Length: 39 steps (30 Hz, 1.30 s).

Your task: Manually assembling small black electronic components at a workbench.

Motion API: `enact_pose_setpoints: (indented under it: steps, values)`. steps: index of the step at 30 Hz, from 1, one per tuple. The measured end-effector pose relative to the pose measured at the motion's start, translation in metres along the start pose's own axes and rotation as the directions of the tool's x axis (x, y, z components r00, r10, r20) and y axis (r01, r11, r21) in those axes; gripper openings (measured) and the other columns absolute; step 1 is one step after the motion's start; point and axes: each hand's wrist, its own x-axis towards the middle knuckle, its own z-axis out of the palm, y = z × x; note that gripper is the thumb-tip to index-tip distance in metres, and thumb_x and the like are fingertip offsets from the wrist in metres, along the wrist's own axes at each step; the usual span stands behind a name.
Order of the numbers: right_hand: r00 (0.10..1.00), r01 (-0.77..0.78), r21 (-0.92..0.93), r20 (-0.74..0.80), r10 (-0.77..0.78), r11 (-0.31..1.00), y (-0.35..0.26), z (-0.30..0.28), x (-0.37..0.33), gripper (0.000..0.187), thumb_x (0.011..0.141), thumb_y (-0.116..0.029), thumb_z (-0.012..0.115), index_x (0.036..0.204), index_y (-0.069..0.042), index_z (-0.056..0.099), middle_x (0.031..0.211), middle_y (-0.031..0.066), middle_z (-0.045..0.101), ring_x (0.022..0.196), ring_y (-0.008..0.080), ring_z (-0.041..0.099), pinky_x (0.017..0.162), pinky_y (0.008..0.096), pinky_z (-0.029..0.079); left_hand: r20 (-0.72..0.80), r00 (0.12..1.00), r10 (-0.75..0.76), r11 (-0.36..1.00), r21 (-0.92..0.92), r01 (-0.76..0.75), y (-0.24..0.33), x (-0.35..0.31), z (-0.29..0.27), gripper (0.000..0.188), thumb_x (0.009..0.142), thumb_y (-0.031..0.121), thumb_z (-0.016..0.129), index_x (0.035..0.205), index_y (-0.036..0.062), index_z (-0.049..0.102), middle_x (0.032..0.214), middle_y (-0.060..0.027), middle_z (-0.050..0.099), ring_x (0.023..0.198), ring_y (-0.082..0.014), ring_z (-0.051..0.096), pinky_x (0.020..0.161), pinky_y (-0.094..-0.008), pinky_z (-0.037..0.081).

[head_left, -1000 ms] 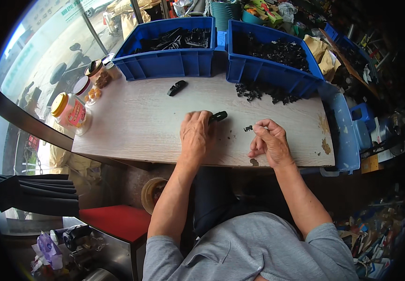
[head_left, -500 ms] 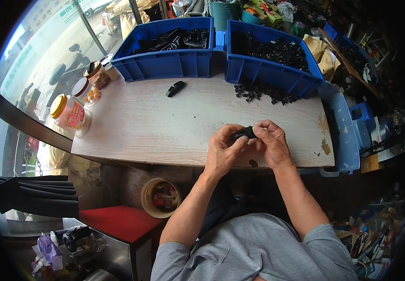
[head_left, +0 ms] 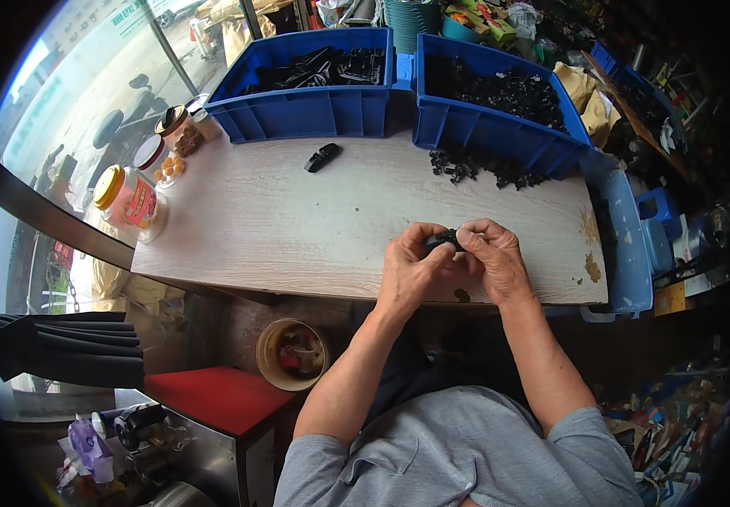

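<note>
Near the table's front edge, my left hand (head_left: 409, 260) is closed round a small black plastic part (head_left: 444, 239). My right hand (head_left: 497, 257) pinches at the right end of that part, thumb and fingertips pressed together; whether a second small piece sits between them is hidden. The fingers cover most of the part. A similar long black part (head_left: 323, 158) lies by itself on the table farther back and to the left. Several small black clips (head_left: 500, 171) are heaped on the tabletop in front of the right blue bin.
At the back of the pale wooden table (head_left: 255, 228) stand a left blue bin (head_left: 306, 117) of long black parts and a right blue bin (head_left: 500, 135) of small ones. Jars (head_left: 133, 203) line the left edge. A waste bucket (head_left: 264, 355) and red-topped cabinet (head_left: 213, 397) are below left.
The whole view has shifted slightly. Both hands stay together at the black part, which is tilted a little differently and shows less between the fingers.
</note>
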Motion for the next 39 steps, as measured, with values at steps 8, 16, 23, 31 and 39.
enact_pose_setpoints:
  steps: [8,16,23,31,39]
  values:
    - [1.000,0.002,-0.043,0.008,-0.002,0.999,0.007,-0.006,0.004,0.013,0.087,-0.019,0.075,0.092,-0.008,0.068,0.070,-0.0036,0.062,0.053,0.0042,0.051,0.051,0.0174,0.038,-0.094,0.987,-0.134,0.990,-0.063,0.128,0.013,0.000,0.008,0.021,0.090,0.016,0.069,0.098,-0.0029,0.064,0.079,-0.0052,0.066,0.064,-0.0088,0.062,0.061,-0.0221,0.052]
    - [1.000,0.008,-0.035,0.011,-0.008,0.999,0.001,-0.003,0.001,0.012,0.087,-0.019,0.075,0.091,-0.010,0.068,0.067,-0.0045,0.059,0.052,0.0039,0.050,0.049,0.0169,0.037,-0.154,0.982,-0.112,0.990,-0.096,0.098,0.011,0.003,0.011,0.020,0.089,0.015,0.068,0.086,-0.0039,0.062,0.070,-0.0061,0.064,0.055,-0.0092,0.060,0.052,-0.0221,0.050]
    - [0.999,-0.032,-0.054,0.028,0.034,0.998,-0.003,-0.002,0.001,0.013,0.086,-0.019,0.076,0.091,-0.009,0.069,0.068,-0.0033,0.060,0.052,0.0040,0.049,0.049,0.0191,0.039,-0.112,0.986,-0.120,0.991,-0.074,0.112,0.010,0.001,0.008,0.017,0.091,0.014,0.067,0.089,-0.0017,0.062,0.075,-0.0059,0.065,0.062,-0.0112,0.064,0.056,-0.0220,0.053]
    - [1.000,0.024,0.014,-0.008,-0.023,1.000,0.005,-0.003,0.002,0.013,0.087,-0.017,0.075,0.092,-0.009,0.068,0.065,-0.0027,0.060,0.051,0.0044,0.050,0.049,0.0184,0.039,-0.047,0.995,-0.092,0.994,-0.070,0.089,0.009,-0.004,0.003,0.020,0.090,0.009,0.067,0.104,-0.0030,0.062,0.081,-0.0068,0.067,0.067,-0.0113,0.065,0.066,-0.0236,0.054]
    - [0.999,0.045,0.103,-0.013,-0.044,0.994,0.006,-0.003,0.000,0.013,0.087,-0.017,0.075,0.093,-0.007,0.069,0.064,-0.0026,0.060,0.050,0.0054,0.051,0.050,0.0194,0.041,-0.008,0.994,-0.111,0.994,-0.011,0.111,0.011,-0.002,0.004,0.028,0.090,0.013,0.069,0.111,-0.0035,0.060,0.081,-0.0070,0.068,0.071,-0.0101,0.065,0.067,-0.0229,0.053]
